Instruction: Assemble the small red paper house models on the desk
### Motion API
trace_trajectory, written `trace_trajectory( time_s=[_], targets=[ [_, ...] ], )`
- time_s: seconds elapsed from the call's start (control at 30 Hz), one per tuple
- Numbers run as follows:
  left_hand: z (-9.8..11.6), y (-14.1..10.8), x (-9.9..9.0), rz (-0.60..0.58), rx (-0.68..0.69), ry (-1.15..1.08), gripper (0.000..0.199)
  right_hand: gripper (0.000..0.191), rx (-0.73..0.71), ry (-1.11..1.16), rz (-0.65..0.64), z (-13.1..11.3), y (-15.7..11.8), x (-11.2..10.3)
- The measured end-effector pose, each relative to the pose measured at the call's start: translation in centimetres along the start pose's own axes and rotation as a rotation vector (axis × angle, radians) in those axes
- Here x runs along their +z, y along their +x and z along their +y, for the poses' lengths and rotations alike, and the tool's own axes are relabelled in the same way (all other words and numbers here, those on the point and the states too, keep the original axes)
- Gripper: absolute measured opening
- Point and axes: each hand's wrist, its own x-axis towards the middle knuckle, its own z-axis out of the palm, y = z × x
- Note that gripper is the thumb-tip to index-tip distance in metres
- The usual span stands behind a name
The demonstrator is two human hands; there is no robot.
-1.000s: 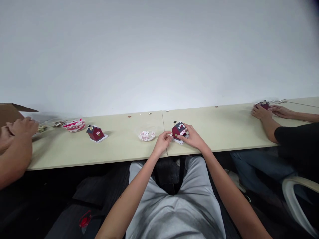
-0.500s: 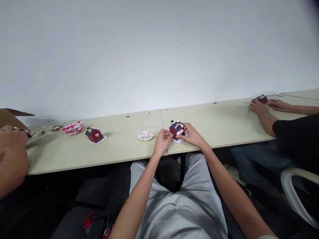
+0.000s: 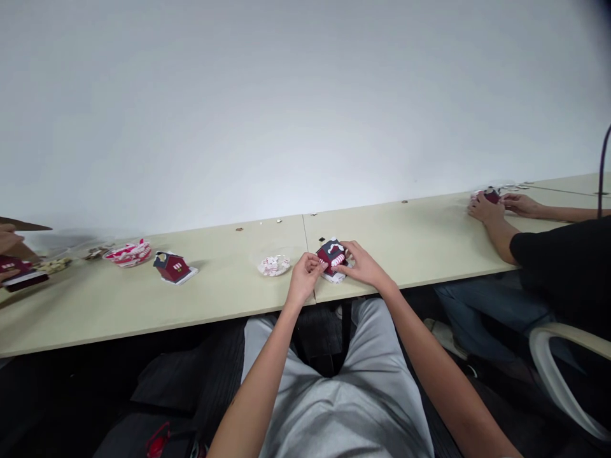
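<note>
A small dark red house (image 3: 326, 252) with a dark roof, white trim and a red-and-white striped piece stands on the table between my hands. My left hand (image 3: 305, 275) is at its left side, thumb and fingertips pinched at the front wall; whatever they hold is too small to make out. My right hand (image 3: 360, 264) grips the house from the right, fingers at the roof edge and thumb near the striped piece. Just left of my left hand is a clear bowl (image 3: 274, 263) of small white and red pieces.
Another red house (image 3: 174, 267) stands on the table (image 3: 229, 280) to the left, near a bowl of red-and-white pieces (image 3: 130, 253). Small flat pieces lie along the wall. A person's hands (image 3: 489, 208) work at the far right; another person's hand is at the left edge.
My left fingers have come closer to the striped piece on the house front. The person at the left has brought a red house lower into view. The whole view has shifted slightly.
</note>
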Motion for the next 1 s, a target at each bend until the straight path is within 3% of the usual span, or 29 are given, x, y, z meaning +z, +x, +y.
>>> trace_trajectory(
  time_s=[0.43,0.83,1.0],
  targets=[
    [0.2,-0.1,0.0,0.015,-0.017,0.013,0.04,0.064,-0.051,0.036,-0.013,0.1,0.0,-0.2],
    [-0.2,0.2,-0.3,-0.046,-0.032,0.025,0.037,0.057,0.065,0.086,0.006,-0.2,-0.1,0.1],
    [-0.9,0.4,-0.6,0.068,-0.045,0.029,0.044,0.054,0.086,0.137,0.017,-0.2,-0.1,0.2]
  ],
)
